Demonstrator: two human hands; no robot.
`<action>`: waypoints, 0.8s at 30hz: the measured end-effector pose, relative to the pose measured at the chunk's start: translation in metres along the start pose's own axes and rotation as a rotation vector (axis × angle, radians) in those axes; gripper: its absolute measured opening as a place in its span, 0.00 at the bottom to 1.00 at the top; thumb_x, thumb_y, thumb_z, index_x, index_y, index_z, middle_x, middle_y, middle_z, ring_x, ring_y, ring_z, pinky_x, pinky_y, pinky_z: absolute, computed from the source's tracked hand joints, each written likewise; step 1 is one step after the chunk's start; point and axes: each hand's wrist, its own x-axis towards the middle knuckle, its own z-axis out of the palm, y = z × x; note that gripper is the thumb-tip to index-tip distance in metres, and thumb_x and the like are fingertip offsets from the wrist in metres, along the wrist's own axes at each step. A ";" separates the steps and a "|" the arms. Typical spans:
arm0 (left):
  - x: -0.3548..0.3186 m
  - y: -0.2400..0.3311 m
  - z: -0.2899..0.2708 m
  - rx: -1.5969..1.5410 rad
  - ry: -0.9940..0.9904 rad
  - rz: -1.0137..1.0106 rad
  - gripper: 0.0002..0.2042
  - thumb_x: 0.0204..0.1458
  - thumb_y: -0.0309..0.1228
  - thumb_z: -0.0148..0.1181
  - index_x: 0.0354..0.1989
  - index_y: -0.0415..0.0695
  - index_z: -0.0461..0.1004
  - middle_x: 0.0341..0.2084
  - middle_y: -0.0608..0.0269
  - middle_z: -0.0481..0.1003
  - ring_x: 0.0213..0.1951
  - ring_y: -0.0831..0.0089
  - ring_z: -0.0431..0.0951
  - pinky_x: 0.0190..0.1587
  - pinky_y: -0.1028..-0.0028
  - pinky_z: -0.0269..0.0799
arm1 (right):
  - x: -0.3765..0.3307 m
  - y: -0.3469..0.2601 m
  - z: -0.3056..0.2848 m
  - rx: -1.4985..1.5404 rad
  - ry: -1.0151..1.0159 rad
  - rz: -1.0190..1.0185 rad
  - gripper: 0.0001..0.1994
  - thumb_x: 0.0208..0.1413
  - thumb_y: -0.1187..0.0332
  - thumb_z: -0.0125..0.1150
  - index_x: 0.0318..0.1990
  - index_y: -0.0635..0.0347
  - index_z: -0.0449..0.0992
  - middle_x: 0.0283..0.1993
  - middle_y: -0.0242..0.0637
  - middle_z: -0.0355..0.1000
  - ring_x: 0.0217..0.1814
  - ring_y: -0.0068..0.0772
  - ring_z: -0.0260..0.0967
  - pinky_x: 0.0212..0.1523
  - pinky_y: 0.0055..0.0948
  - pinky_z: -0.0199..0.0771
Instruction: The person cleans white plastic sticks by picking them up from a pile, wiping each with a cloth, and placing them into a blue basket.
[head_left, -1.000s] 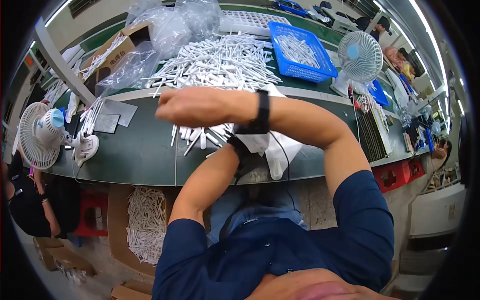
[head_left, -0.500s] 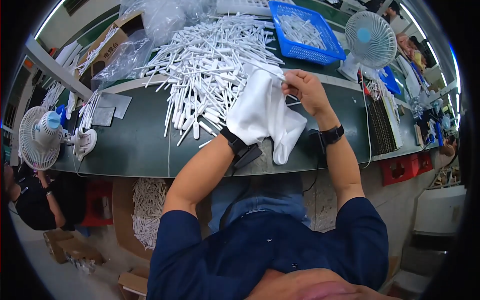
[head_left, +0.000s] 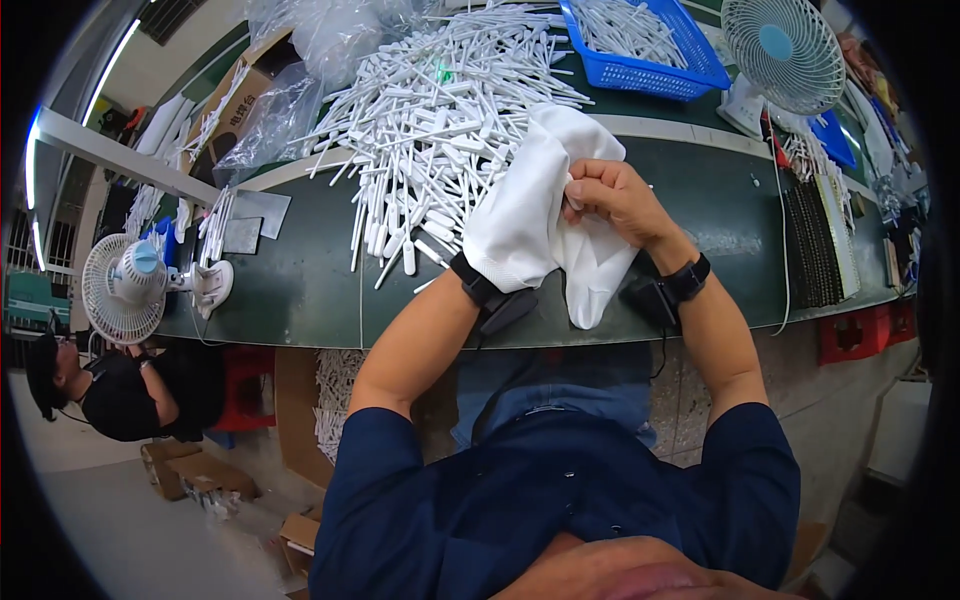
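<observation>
A white cloth [head_left: 520, 205] drapes over my left hand and hides its fingers; only the wrist with a black strap [head_left: 478, 285] shows below it. One corner of the cloth hangs down toward the table's front edge. My right hand [head_left: 615, 200] is closed in a pinch against the cloth's right side, and what lies between its fingertips is hidden. Beyond the cloth and to its left spreads a big heap of thin white sticks [head_left: 430, 140], many with a wider flat end.
A blue plastic basket [head_left: 655, 82] of similar sticks stands behind the heap. White fans [head_left: 785, 50] stand on both sides. At the left are a cardboard box [head_left: 245, 100], clear plastic bags and grey plates [head_left: 262, 208]. Another person [head_left: 130, 395] sits at far left.
My right hand has come down and in against the cloth; the thin stick seen at its fingers before no longer shows. The cloth's top is now bunched higher. The whole view has shifted.
</observation>
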 end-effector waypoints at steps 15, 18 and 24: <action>-0.006 0.020 0.025 0.000 0.015 -0.019 0.16 0.68 0.44 0.52 0.50 0.43 0.75 0.27 0.71 0.71 0.25 0.81 0.70 0.29 0.79 0.68 | -0.001 -0.004 0.010 0.137 -0.027 0.079 0.08 0.65 0.69 0.61 0.47 0.62 0.77 0.38 0.35 0.79 0.38 0.24 0.78 0.43 0.26 0.80; -0.013 0.018 0.022 -0.020 0.047 -0.029 0.14 0.67 0.42 0.53 0.48 0.44 0.75 0.27 0.70 0.71 0.25 0.81 0.71 0.28 0.78 0.69 | 0.001 -0.002 0.011 0.167 -0.039 0.076 0.08 0.64 0.68 0.64 0.46 0.62 0.78 0.37 0.35 0.79 0.37 0.23 0.78 0.42 0.24 0.80; -0.005 0.006 0.011 0.004 0.055 0.007 0.12 0.66 0.40 0.57 0.44 0.44 0.75 0.27 0.69 0.71 0.26 0.80 0.71 0.28 0.78 0.69 | -0.001 0.003 0.006 0.018 0.004 -0.022 0.10 0.66 0.66 0.63 0.48 0.63 0.78 0.37 0.35 0.79 0.36 0.22 0.77 0.41 0.24 0.80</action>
